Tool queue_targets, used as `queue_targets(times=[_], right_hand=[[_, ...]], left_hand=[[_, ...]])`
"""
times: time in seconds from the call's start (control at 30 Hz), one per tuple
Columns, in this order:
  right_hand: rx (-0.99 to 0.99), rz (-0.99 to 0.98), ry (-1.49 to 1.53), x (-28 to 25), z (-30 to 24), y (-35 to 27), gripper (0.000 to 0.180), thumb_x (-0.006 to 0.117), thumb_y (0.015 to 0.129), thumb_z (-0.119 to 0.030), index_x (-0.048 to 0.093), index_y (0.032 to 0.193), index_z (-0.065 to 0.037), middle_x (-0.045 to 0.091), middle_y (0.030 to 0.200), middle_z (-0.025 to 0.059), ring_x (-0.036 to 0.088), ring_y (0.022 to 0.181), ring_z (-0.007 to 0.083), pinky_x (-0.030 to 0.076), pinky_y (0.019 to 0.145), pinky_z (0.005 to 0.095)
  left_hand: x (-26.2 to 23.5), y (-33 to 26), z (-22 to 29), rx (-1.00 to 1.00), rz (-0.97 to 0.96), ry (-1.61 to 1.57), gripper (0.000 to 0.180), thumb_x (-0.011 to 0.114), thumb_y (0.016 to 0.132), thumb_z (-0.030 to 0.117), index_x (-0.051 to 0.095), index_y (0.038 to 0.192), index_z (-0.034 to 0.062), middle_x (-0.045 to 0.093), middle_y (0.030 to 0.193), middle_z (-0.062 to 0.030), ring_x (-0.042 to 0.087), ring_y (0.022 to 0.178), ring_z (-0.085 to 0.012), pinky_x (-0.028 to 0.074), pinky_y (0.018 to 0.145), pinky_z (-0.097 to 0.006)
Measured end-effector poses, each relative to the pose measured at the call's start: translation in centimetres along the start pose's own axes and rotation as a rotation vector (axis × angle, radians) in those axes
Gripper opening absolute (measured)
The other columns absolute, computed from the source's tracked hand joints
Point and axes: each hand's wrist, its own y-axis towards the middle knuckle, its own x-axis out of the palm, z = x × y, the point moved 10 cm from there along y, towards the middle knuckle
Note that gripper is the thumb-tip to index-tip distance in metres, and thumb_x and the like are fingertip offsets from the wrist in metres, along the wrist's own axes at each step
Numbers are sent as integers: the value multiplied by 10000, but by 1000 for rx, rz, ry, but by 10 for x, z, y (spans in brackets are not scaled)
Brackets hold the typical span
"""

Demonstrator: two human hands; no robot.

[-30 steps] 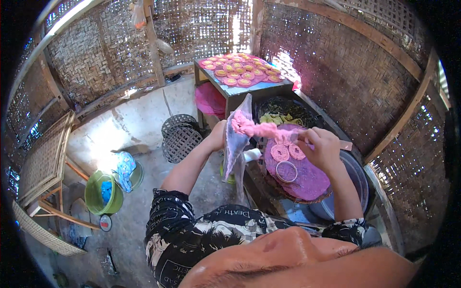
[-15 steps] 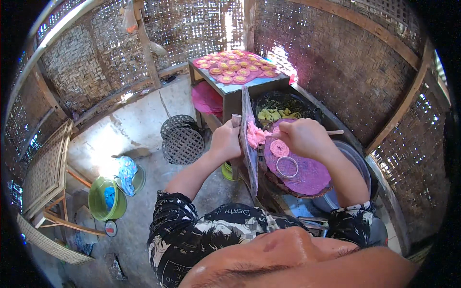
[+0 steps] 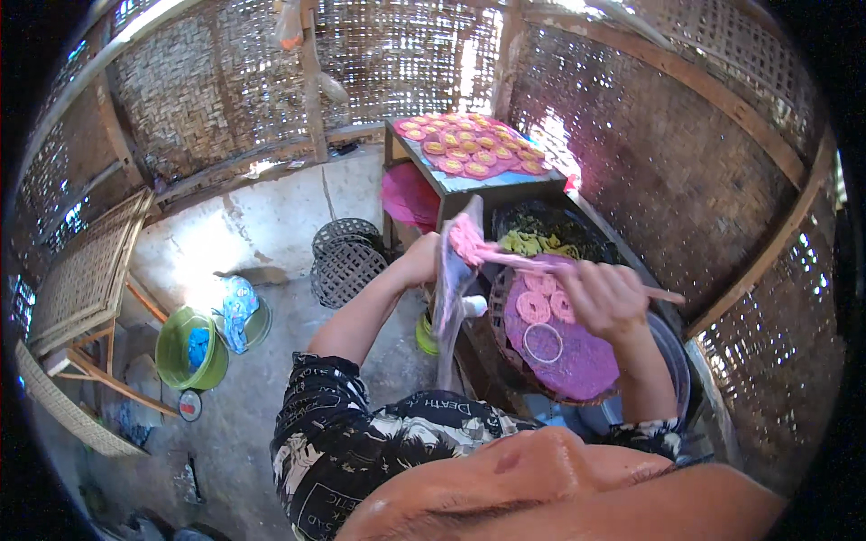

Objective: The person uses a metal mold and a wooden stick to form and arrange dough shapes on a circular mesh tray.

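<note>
My left hand [image 3: 422,260] is closed round the handle side of a flat board [image 3: 448,298], tilted steeply on edge. A lump of pink dough [image 3: 465,240] clings to the board's upper right face. In my closed right hand [image 3: 606,299] is a wooden spatula [image 3: 666,295], its handle sticking out to the right and its pink-smeared end touching the dough. Below it, a purple-pink sheet [image 3: 577,365] lies on a round woven tray [image 3: 498,316]. Three pink dough rounds [image 3: 534,307] and a white ring [image 3: 543,343] sit on that sheet.
At the back, a table [image 3: 465,185] bears many pink-and-yellow rounds [image 3: 469,149]. Yellow dough [image 3: 532,243] lies in a dark pan behind the tray. Woven baskets [image 3: 347,266], a green tub [image 3: 203,361] and a bamboo rack [image 3: 90,270] stand on the left.
My right hand has moved back and right from the dough, and the spatula now reaches across to the board. More pink rounds show on the sheet. The whole view has shifted slightly.
</note>
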Motion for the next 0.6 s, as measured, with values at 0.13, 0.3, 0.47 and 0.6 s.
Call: queue_targets(times=[0.13, 0.3, 0.47, 0.6], right_hand=[[1085, 294, 848, 46, 70, -69, 91, 639, 740, -97, 598, 805, -49, 550, 667, 12, 475, 576, 66, 361, 505, 204], [1418, 213, 1580, 134, -10, -83, 136, 618, 778, -123, 606, 866, -20, 520, 682, -28, 448, 599, 26, 344, 506, 179], [1265, 18, 1310, 111, 1, -127, 102, 626, 761, -101, 620, 816, -15, 527, 640, -23, 456, 575, 29, 344, 484, 196], [1313, 71, 991, 96, 32, -104, 109, 650, 723, -98, 626, 808, -33, 553, 624, 6, 495, 545, 64, 369, 483, 222]], left_hand=[[-26, 12, 29, -118, 138, 172, 351, 622, 627, 302, 601, 888, 68, 604, 826, -175, 591, 775, -319, 466, 682, -384], [-8, 12, 39, -141, 327, 35, 343, 623, 636, 266, 583, 891, 40, 596, 828, -198, 565, 819, -367, 455, 713, -396], [-33, 4, 22, -187, 305, -19, 350, 620, 645, 297, 583, 891, 51, 604, 841, -171, 581, 798, -339, 461, 689, -381], [-2, 17, 47, -46, 235, 85, 306, 595, 660, 261, 581, 874, 43, 595, 810, -182, 575, 765, -353, 460, 674, -394]])
